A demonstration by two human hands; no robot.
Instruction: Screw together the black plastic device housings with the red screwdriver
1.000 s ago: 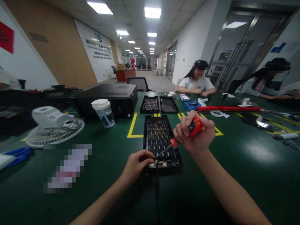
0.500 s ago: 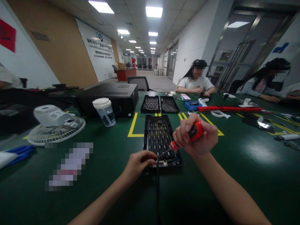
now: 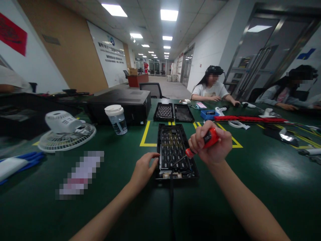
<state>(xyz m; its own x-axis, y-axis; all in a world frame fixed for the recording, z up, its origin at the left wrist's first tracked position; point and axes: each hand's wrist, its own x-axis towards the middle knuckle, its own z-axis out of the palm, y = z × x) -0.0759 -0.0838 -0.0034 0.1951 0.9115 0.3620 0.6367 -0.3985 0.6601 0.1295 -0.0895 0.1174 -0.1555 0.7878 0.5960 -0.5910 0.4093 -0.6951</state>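
Open black case point(image 3: 175, 150) lies lengthwise away; left hand point(image 3: 144, 169) rests loose at its left edge, right hand point(image 3: 213, 145) grips screwdriver point(image 3: 202, 144), tip angled into near end.

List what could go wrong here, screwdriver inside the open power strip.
1. The right hand holds the red screwdriver at a slant; its tip could slip onto the contacts in the open power strip.
2. The left hand only steadies the strip's left edge, so it may shift on the table.
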